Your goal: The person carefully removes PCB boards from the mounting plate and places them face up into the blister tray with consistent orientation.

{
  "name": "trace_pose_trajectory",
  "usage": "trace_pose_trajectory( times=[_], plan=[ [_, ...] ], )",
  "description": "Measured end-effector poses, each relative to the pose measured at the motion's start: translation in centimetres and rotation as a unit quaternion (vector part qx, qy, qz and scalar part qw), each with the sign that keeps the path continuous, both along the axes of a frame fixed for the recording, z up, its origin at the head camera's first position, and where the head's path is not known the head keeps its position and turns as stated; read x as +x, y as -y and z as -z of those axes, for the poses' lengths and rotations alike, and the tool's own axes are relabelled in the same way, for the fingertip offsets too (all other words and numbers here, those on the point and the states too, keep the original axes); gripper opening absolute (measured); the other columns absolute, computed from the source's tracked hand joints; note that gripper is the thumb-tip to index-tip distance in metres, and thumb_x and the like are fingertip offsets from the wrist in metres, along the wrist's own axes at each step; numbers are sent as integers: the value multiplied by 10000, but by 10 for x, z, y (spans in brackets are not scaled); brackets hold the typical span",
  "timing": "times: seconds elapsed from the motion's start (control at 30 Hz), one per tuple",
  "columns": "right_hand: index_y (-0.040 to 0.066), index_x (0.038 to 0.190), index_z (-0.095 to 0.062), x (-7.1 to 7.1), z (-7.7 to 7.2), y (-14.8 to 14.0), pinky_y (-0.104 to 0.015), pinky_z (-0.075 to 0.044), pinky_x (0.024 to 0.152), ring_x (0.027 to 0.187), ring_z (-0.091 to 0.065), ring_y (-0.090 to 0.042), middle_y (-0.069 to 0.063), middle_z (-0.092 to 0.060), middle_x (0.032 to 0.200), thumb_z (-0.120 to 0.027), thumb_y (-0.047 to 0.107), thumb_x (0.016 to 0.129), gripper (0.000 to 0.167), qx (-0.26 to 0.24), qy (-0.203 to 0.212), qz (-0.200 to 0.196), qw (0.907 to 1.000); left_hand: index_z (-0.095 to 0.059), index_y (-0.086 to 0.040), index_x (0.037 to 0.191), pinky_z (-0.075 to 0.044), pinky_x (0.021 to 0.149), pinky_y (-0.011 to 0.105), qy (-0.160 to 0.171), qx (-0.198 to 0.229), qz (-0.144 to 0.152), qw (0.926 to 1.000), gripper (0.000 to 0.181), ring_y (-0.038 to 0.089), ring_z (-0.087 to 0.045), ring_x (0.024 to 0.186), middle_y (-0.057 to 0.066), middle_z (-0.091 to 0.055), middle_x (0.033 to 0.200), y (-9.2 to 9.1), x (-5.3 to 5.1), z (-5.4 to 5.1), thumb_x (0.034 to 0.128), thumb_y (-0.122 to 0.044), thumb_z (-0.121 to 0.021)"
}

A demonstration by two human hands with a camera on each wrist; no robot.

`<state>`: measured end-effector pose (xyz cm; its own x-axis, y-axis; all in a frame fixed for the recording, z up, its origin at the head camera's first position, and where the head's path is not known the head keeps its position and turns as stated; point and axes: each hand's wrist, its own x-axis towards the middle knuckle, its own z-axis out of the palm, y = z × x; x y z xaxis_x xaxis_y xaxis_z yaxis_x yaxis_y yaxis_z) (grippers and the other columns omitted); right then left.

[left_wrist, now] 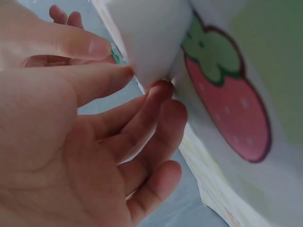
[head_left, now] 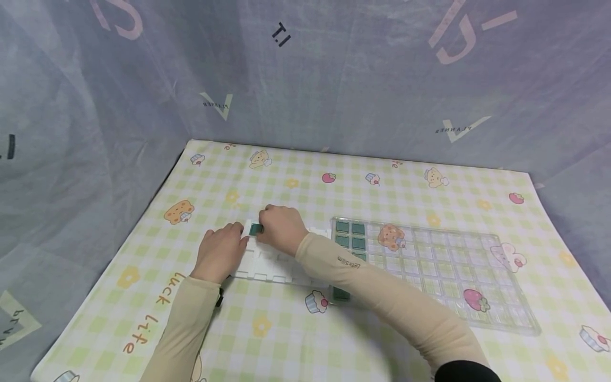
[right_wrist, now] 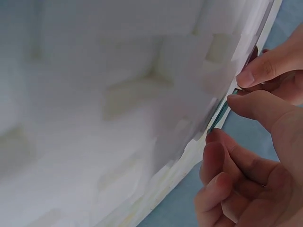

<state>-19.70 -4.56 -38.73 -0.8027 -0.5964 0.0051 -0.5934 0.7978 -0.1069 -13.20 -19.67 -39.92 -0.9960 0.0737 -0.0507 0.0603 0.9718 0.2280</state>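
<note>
A white tray (head_left: 260,265) with shallow compartments lies on the table, partly covered by both hands. My left hand (head_left: 221,252) pinches the tray's far left corner; in the left wrist view the thumb and index fingertip of this hand (left_wrist: 118,127) meet at the white edge. My right hand (head_left: 282,229) pinches a small, thin green board (head_left: 255,229) over that same corner. Seen edge-on in the right wrist view, the board (right_wrist: 219,115) sits between the thumb and fingertip of the right hand (right_wrist: 251,175). Whether it touches the tray I cannot tell.
A clear plastic compartment tray (head_left: 429,276) lies to the right, with several green boards (head_left: 342,242) in its left columns. The right forearm (head_left: 382,292) crosses over it and hides part. A checked cloth (head_left: 267,345) covers the table; grey-blue fabric (head_left: 334,79) hangs behind.
</note>
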Motion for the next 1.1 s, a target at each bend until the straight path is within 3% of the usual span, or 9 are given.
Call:
trace_pose_trajectory(
  times=[0.33, 0.7, 1.1],
  plan=[
    [147, 949, -774, 5, -4, -13, -294, -528, 572, 645, -580, -98, 14, -709, 874, -766, 366, 903, 224, -84, 6, 42, 10000, -623, 36, 1271, -467, 861, 512, -22, -15, 1, 10000, 346, 389, -694, 988, 206, -715, 1121, 0, -1, 1, 1049, -222, -562],
    [136, 919, -775, 13, -4, -28, -252, -476, 538, 623, -552, -82, 11, -700, 845, -777, 349, 895, 215, -376, 10, -9, 9993, -617, 48, 1269, -465, 877, 535, 39, 1, 25, 10000, 351, 396, -691, 1002, 215, -711, 1128, 0, -1, 0, 1047, -218, -560],
    [124, 1035, -783, 24, -10, -45, -315, -569, 611, 733, -683, -144, -9, -726, 937, -778, 322, 891, 246, -381, 3, 123, 9992, -607, 53, 1285, -464, 910, 541, 76, 22, -9, 10000, 362, 403, -682, 1045, 223, -706, 1163, 0, -1, 0, 1051, -217, -549]
  ],
)
